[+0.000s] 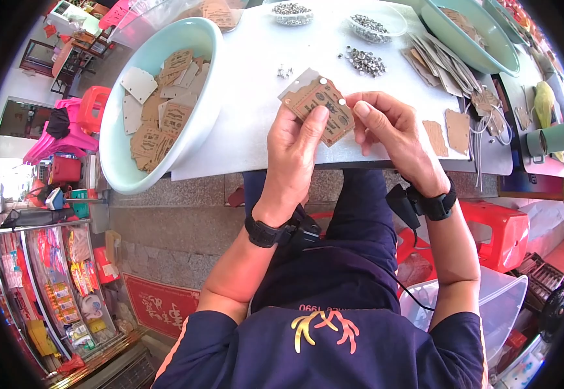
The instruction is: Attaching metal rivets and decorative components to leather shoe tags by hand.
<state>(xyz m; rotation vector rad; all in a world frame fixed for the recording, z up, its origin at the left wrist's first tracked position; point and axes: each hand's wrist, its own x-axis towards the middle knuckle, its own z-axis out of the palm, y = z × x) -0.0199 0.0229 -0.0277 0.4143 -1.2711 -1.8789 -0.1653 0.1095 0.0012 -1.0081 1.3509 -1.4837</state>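
My left hand (295, 146) grips a printed brown cardboard tag (326, 115), thumb across its face, with a greyish card corner showing behind it. Small round whitish studs sit near the tag's upper edge and right corner. My right hand (392, 126) is closed in a pinch at the tag's right corner; what its fingertips hold, if anything, is too small to make out. Beyond the hands lies a loose pile of small metal fasteners (365, 61), with a smaller cluster (284, 71) to its left. Two brown tags (457, 129) rest on the white tabletop (243, 117) right of my right hand.
A pale green basin (110, 139) of tags stands left, another (514, 61) at the far right. Two clear tubs (395, 24) of metal pieces sit at the back. Stacked tags (444, 68), white cords (480, 152) and a green cup (557, 139) lie right. Red stools (505, 233) stand below.
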